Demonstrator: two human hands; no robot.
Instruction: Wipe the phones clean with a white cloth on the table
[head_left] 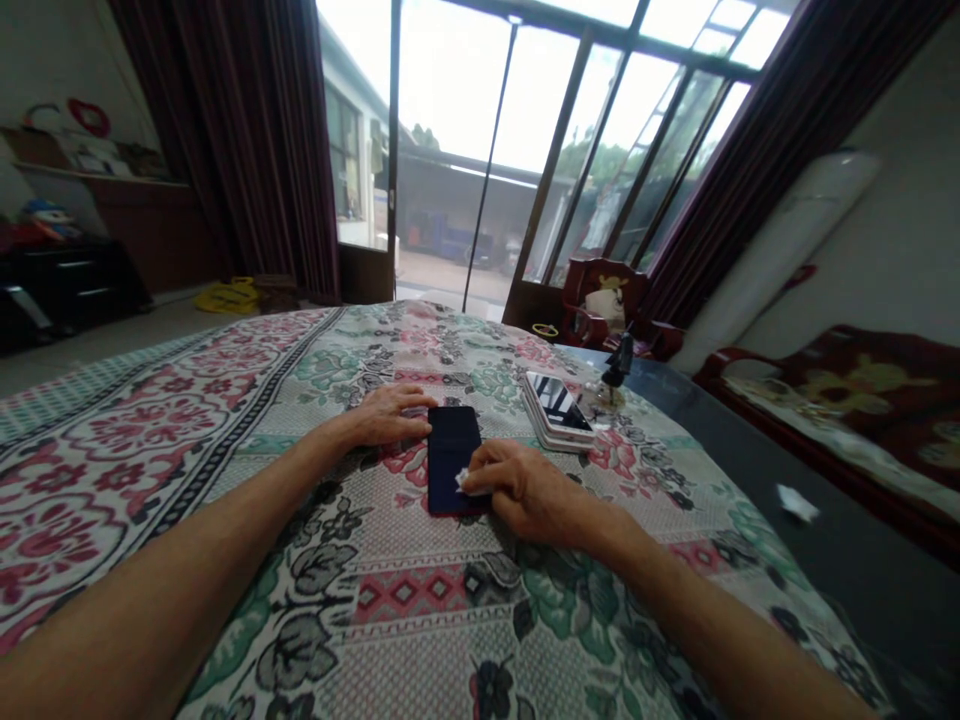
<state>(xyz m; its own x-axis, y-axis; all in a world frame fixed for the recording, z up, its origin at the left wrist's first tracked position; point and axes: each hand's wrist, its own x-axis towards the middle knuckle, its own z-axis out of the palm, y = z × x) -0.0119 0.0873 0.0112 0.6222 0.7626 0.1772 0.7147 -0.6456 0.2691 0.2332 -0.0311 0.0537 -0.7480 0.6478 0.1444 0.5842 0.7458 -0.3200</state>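
A dark smartphone (pixel 452 450) lies flat, screen up, on the patterned tablecloth (pixel 405 620) in front of me. My left hand (pixel 391 414) rests by its upper left edge, fingers stretched out and the tips touching or nearly touching the phone. Over the lower right of the screen, my right hand (pixel 521 488) pinches a small crumpled white tissue (pixel 463 481) against the glass. To the right of the phone sits a stack of white-edged phones (pixel 559 408), the top one with its glossy screen up.
Behind the stack stands a small dark object (pixel 619 360) on a round base. A white scrap (pixel 796 503) lies on the dark surface at right. Carved wooden seats (pixel 847 400) stand along the right wall. Glass doors (pixel 465 180) are ahead, with a yellow bag (pixel 227 296) on the floor at left.
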